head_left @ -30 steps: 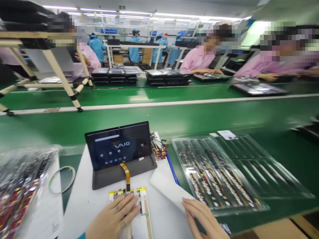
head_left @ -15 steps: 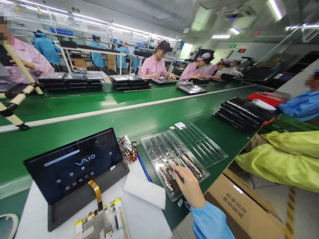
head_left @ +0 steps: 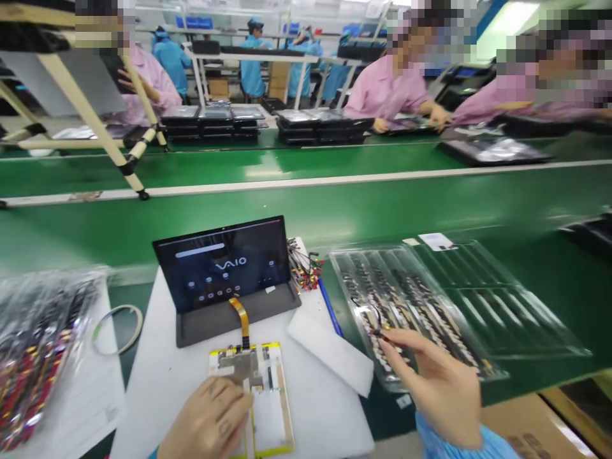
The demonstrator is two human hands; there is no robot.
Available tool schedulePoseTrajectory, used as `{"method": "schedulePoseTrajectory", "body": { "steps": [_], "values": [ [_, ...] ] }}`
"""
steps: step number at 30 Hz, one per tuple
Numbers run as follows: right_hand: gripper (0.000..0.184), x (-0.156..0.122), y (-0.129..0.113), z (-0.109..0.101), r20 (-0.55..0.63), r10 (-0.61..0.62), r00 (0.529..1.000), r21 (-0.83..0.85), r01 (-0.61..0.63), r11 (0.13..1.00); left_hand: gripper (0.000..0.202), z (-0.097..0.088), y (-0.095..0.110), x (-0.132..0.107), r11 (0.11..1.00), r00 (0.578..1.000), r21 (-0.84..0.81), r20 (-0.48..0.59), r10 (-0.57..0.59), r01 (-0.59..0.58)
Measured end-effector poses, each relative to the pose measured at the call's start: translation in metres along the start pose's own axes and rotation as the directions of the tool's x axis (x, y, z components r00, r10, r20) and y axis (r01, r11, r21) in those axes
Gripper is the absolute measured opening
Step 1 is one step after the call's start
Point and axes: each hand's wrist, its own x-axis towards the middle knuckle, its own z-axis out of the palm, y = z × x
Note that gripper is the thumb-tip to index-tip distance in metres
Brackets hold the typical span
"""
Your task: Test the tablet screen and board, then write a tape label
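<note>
Over the clear plastic tray [head_left: 344, 258], my right hand [head_left: 437, 376] pinches a small part with a thin dark wire [head_left: 375, 312] between thumb and forefinger. Rows of similar small parts fill the tray's slots. My left hand [head_left: 210, 414], fingers curled together, is at the left part of an opened, yellow-edged tablet assembly [head_left: 270, 414]; what its fingertips hold, if anything, is hidden. An orange flex cable [head_left: 240, 319] runs from that assembly to a lit tablet screen [head_left: 229, 264] propped in a dark grey stand.
A white foam block [head_left: 329, 350] and a blue pen [head_left: 329, 306] lie between mat and tray. Bundled wires [head_left: 306, 264] sit behind. Left are a tape roll [head_left: 136, 325] and bagged cables [head_left: 43, 357]. Co-workers in pink [head_left: 387, 89] sit across the green bench [head_left: 229, 210].
My view has swung left. My left hand has come into view over the tablet assembly. My right hand now holds up a small wired part above the tray.
</note>
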Motion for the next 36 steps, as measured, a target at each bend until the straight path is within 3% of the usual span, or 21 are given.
{"method": "schedulePoseTrajectory", "body": {
  "steps": [4, 7, 13, 18, 21, 36],
  "values": [
    [0.016, -0.028, -0.027, 0.024, 0.108, 0.006, 0.994, 0.108, -0.017, 0.994, 0.029, 0.006, 0.0, 0.021, 0.999, 1.0, 0.016, 0.006, -0.028, 0.028],
    [0.019, -0.048, -0.047, 0.048, 0.222, -0.088, 0.971, 0.164, 0.052, 0.985, 0.025, 0.019, -0.004, 0.013, 0.999, 0.999, -0.025, 0.043, -0.027, 0.028],
    [0.016, -0.051, -0.07, 0.079, 0.299, -0.096, 0.95, 0.305, 0.0, 0.952, 0.022, 0.031, -0.006, 0.005, 1.0, 0.997, -0.02, 0.08, -0.016, 0.018],
    [0.017, -0.046, -0.067, 0.083, 0.32, -0.086, 0.944, 0.31, -0.019, 0.951, 0.028, 0.033, -0.003, 0.007, 0.996, 0.989, 0.088, 0.147, 0.001, -0.014],
    [0.017, -0.048, -0.066, 0.083, 0.338, -0.09, 0.937, 0.307, -0.02, 0.951, 0.026, 0.036, -0.002, 0.004, 0.991, 0.991, 0.127, 0.131, 0.023, -0.04],
    [0.02, -0.051, -0.064, 0.084, 0.366, -0.124, 0.922, 0.336, -0.007, 0.942, 0.025, 0.034, -0.006, 0.0, 1.0, 0.994, 0.011, 0.107, -0.028, 0.027]
  ]
}}
